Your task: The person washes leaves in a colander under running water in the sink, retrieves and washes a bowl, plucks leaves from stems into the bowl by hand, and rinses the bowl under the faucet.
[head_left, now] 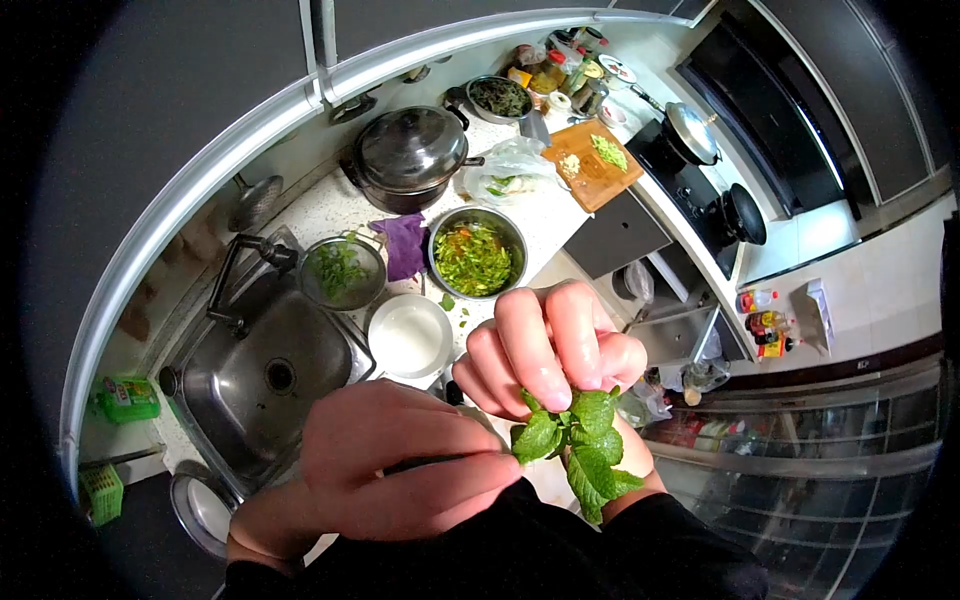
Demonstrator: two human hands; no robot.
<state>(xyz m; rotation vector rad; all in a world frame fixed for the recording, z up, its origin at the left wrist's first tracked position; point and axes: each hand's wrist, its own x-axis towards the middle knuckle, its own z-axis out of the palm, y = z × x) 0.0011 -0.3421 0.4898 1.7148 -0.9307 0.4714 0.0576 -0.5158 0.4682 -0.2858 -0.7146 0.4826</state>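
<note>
A sprig of green leaves that looks like mint (592, 450) is held up close in front of me. My right hand (555, 350) pinches it from above between thumb and fingers, the leaves hanging below. From the left, my left hand (400, 460) closes its thumb and finger at the edge of one leaf. Beyond the hands, a white bowl (411, 337) stands on the counter, with a few loose leaves (447, 301) beside it. A strainer (345, 290) by the sink contains more green leaves. A metal pot (478, 252) contains chopped green vegetables with some orange bits.
At left is a steel sink (260, 350) with a black faucet (232, 285). A lidded pot (410, 150), a purple cloth (404, 245) and a plastic bag (512, 170) sit along the counter. Farther off are a cutting board (595, 185) with chopped pieces and a stove (690, 190) with pans.
</note>
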